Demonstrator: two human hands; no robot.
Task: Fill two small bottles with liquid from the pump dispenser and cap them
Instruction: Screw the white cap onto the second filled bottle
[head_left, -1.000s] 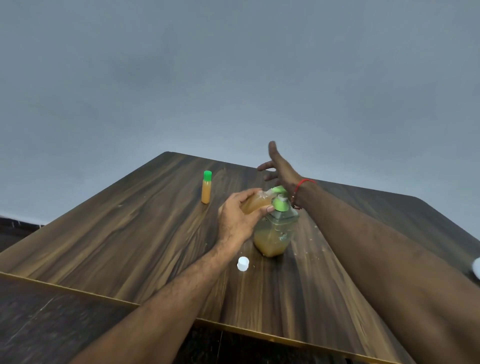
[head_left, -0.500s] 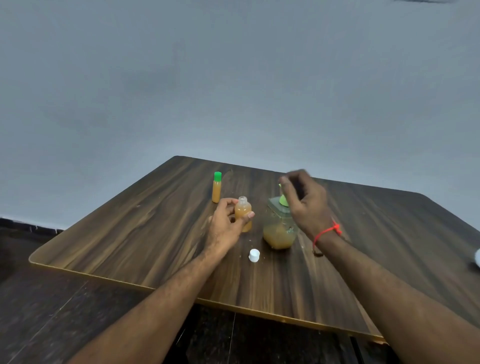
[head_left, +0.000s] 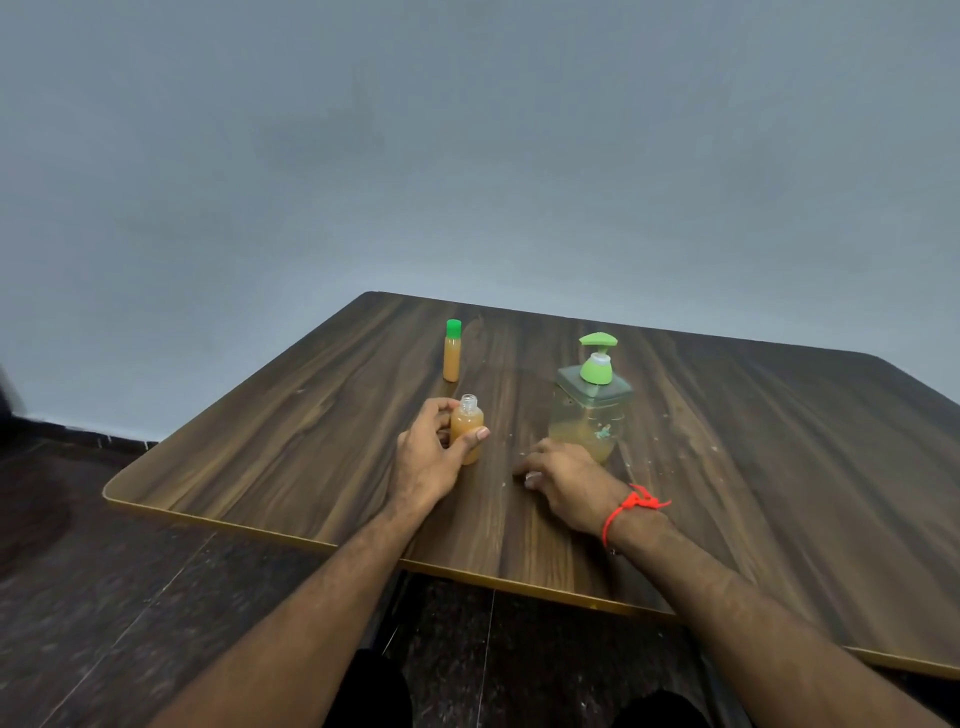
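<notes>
My left hand (head_left: 428, 462) grips a small uncapped bottle (head_left: 467, 423) of orange liquid that stands upright on the wooden table (head_left: 779, 467). Just right of it, my right hand (head_left: 563, 478) lies low on the table with its fingers curled down over a small white cap (head_left: 531, 476), of which only a sliver shows. Behind that hand stands the clear pump dispenser (head_left: 595, 410) with its green pump head and a low level of orange liquid. Farther back on the left, a second small bottle (head_left: 452, 358) holds orange liquid and wears a green cap.
Small crumbs or droplets dot the table around the dispenser. The table's near edge (head_left: 260, 514) has a gold trim and runs diagonally; dark floor (head_left: 104, 597) lies below it. A plain grey wall stands behind.
My right hand left the pump head and dropped to the table onto the white cap. My left hand set the bottle upright on the table, away from the dispenser. The view tilted downward.
</notes>
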